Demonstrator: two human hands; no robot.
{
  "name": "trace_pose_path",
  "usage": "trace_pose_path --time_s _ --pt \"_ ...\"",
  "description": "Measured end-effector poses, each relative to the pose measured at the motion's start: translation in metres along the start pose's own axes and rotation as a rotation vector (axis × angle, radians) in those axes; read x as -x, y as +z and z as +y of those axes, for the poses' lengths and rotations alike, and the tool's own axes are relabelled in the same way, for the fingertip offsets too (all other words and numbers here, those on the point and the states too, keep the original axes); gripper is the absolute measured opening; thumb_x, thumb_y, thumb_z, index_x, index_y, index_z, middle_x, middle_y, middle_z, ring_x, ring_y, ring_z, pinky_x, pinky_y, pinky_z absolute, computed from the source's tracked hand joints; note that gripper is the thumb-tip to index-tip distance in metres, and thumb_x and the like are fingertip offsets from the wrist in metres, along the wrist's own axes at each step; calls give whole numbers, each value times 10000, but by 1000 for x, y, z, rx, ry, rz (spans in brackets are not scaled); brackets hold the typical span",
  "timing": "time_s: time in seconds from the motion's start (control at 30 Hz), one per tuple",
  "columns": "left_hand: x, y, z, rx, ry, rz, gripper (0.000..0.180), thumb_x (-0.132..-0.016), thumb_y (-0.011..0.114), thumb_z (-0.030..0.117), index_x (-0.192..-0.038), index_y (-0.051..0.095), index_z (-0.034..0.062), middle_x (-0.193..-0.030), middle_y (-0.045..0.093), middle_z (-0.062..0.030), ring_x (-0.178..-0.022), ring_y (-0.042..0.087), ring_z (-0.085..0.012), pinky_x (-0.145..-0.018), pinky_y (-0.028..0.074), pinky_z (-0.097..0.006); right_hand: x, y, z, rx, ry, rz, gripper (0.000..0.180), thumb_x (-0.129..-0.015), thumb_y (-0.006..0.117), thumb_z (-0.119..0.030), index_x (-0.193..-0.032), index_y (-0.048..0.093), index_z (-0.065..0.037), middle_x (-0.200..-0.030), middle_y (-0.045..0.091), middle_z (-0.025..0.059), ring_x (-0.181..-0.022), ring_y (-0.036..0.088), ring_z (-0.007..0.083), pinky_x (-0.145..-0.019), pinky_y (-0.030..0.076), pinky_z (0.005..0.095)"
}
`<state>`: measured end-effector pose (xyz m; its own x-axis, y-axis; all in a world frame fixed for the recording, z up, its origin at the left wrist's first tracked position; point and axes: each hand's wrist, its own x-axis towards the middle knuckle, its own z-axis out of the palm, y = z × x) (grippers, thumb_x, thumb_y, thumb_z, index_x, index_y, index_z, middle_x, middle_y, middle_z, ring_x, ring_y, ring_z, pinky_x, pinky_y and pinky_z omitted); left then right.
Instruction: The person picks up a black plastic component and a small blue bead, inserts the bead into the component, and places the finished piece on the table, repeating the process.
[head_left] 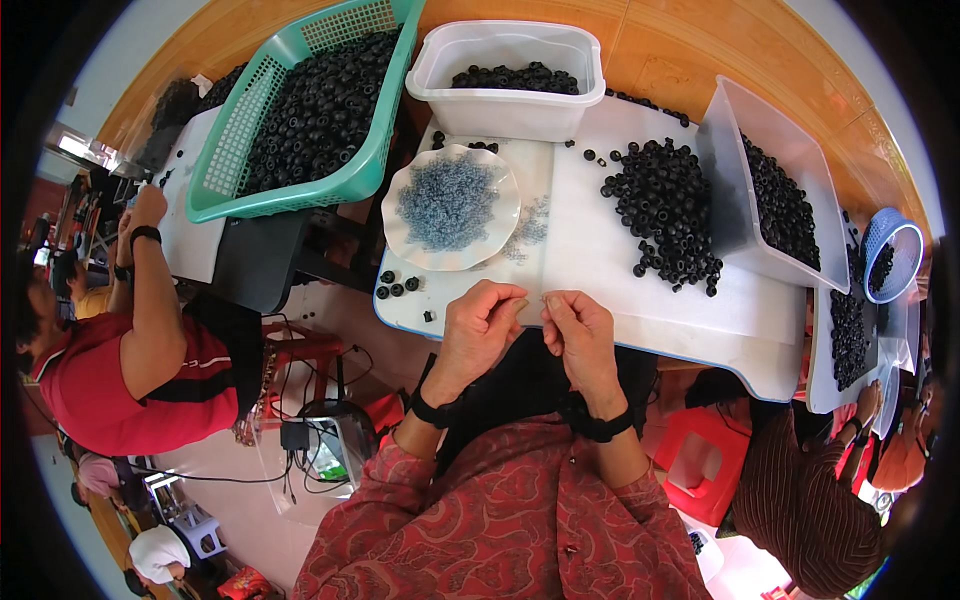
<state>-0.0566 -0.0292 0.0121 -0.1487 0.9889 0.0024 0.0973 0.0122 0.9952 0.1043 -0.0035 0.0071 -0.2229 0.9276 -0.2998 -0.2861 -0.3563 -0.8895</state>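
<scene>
Close together over the table's near edge, both of my hands are pinched. My left hand (474, 335) has thumb and forefinger pressed together at the tip; whatever is between them is too small to make out. Facing it, my right hand (582, 340) pinches likewise, and a tiny thing may show at its fingertips. Beyond the hands stands a scalloped white plate (403, 238) heaped with small clear bluish pieces (446, 203), some spilled beside it. Several loose black knob-like parts (397, 289) lie left of my left hand. A larger pile of black parts (660, 205) sits to the right.
A green basket (207, 190) of black parts stands at the far left, a white tub (500, 122) at the back. On the right is a tilted translucent bin (738, 225), with a blue basket (893, 228) past it. People (110, 370) sit at both sides; a red stool (705, 460) stands near.
</scene>
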Motion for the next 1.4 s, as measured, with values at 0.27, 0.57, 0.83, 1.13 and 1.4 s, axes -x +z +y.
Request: trace_pose_path --time_s 0.27,0.57,0.83,1.13,1.4 --pt "-1 1 -1 -367 281 111 119 -901 696 -4 -1018 712 7 -881 623 -62 -667 606 -113 -574 472 -246 3 -7 0 16 3 -5 210 -1016 611 -191 -1022 646 15 -805 625 26 -573 543 59 -483 421 193" --pt "-7 26 8 31 139 -93 124 -940 655 -10 -1049 715 -4 -915 636 -42 -683 627 -79 -566 508 -200 7 -19 -11 8 2 -44 206 -1021 601 -194 -996 662 2 -804 639 18 -579 539 55 -471 403 177" --pt "-12 41 9 22 97 -140 64 -952 655 19 -995 685 -17 -894 649 -42 -678 640 -78 -542 509 -204 -14 -68 -19 863 -701 635 133 -946 682 -125 -995 647 -6 -839 625 81 -618 598 175 -560 485 317" --pt "-15 45 4 -15 110 -145 54 -949 659 25 -980 676 -16 -849 642 -31 -657 627 -72 -541 504 -204 -29 -70 -18 1104 -580 797 114 -889 741 -175 -934 717 -72 -892 612 80 -693 647 235 -592 508 356" --pt "-17 45 7 48 47 -137 73 -970 635 38 -1003 668 -19 -853 635 -26 -660 617 -66 -549 502 -202 -26 -65 -23 968 -629 665 124 -849 749 -62 -950 677 -62 -930 620 79 -654 633 216 -592 511 337"
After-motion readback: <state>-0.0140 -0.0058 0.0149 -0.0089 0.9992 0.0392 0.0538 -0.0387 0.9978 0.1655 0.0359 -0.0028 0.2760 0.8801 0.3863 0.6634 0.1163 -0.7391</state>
